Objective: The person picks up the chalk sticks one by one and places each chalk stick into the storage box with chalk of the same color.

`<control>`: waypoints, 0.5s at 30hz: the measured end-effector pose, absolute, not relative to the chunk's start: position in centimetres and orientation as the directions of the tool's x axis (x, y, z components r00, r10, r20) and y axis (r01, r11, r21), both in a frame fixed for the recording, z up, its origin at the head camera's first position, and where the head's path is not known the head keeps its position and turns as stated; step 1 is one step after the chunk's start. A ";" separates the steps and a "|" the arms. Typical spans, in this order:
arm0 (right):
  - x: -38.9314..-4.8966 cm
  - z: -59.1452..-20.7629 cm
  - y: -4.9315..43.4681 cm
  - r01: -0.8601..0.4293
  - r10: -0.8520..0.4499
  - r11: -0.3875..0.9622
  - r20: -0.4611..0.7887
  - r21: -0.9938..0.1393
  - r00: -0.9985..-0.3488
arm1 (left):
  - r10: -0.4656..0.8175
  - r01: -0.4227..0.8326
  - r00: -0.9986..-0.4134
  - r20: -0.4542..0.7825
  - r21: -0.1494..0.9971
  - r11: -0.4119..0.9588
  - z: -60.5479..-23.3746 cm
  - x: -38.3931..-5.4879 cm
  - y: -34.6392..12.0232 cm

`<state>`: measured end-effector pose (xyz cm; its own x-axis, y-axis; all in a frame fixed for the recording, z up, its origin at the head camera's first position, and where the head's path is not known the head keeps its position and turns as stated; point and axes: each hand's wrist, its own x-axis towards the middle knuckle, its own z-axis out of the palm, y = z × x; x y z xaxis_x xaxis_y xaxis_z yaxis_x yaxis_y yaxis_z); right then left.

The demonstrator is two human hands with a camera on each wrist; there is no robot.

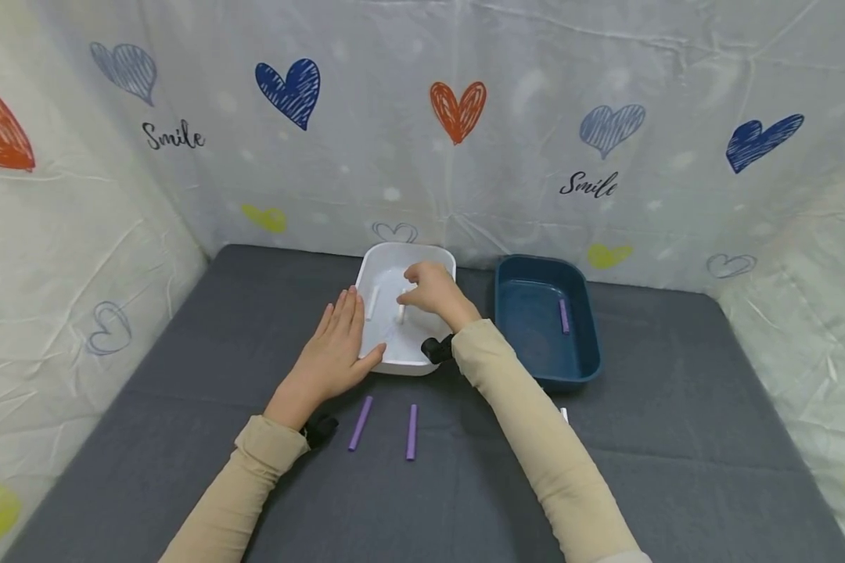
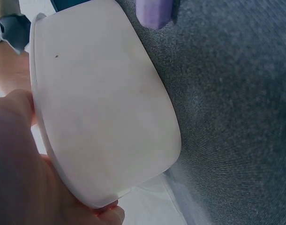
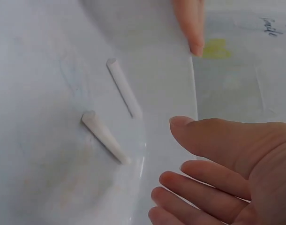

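Note:
My left hand [image 1: 334, 344] rests along the left rim of a white tray [image 1: 401, 363], fingers straight and thumb spread over the front corner. In the left wrist view the tray's outer wall [image 2: 105, 103] fills the middle, with the hand at its rim. Over the tray's inside hovers my right hand [image 1: 433, 293], its fingers apart and holding nothing in the right wrist view. Below that hand lie two white chalk-like sticks, one nearer stick [image 3: 104, 138] and another stick [image 3: 124, 88], side by side on the tray floor.
To the right stands a dark blue tray [image 1: 535, 344] with one purple stick [image 1: 564, 317] inside. Two purple sticks, a left one [image 1: 360, 424] and a right one [image 1: 411, 432], lie on the grey cloth in front. A white stick [image 1: 565, 414] shows partly behind the right sleeve.

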<state>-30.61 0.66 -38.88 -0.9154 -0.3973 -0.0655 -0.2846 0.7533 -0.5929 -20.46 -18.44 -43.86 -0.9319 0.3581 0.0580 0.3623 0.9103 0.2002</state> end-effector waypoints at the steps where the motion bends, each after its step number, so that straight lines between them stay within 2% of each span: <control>1: -30.5 -38.8 0.8 -0.285 -0.396 0.748 -0.059 -0.599 -0.916 | 0.358 0.363 -0.932 0.060 0.200 0.910 -43.9 -20.5 -18.4; 15: -28.0 -37.1 3.5 -0.277 -0.325 0.744 0.032 -0.608 -0.945 | 0.358 0.369 -0.930 0.087 0.217 0.904 -43.8 -20.4 -18.4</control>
